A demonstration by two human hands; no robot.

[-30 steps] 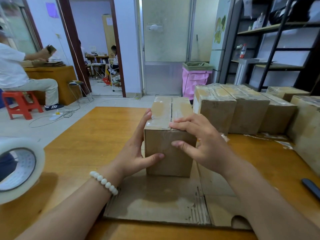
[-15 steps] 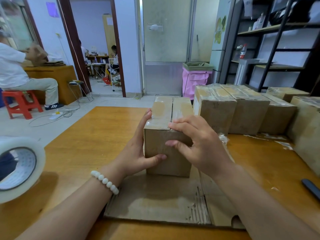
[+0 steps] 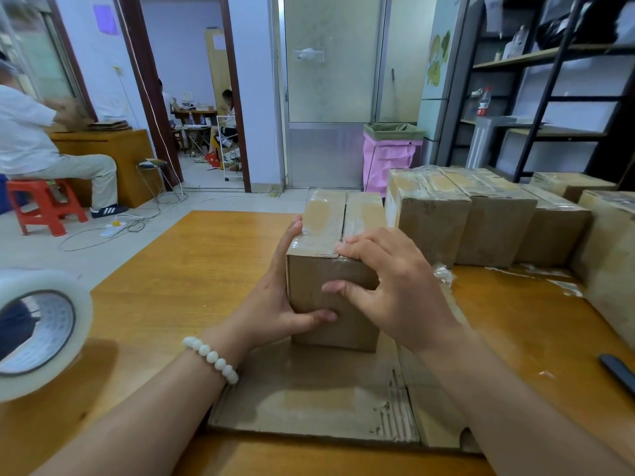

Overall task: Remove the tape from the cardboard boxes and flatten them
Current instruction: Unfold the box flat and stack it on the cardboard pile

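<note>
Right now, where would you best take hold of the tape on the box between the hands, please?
Probably its near end, where the tape reaches the top front edge of the box; fingertips of the right hand sit there. Pinch from the near side and peel along the seam while the left hand steadies it.

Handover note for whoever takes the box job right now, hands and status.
Left hand grips the box by its left side, thumb on the front.
Right hand: fingertips curled on the top front edge at the tape, thumb on the front.
Box stands on flattened cardboard; taped boxes wait to the right.
Done: one piece flat. Left: peel this tape, flatten, then the rest.
</note>
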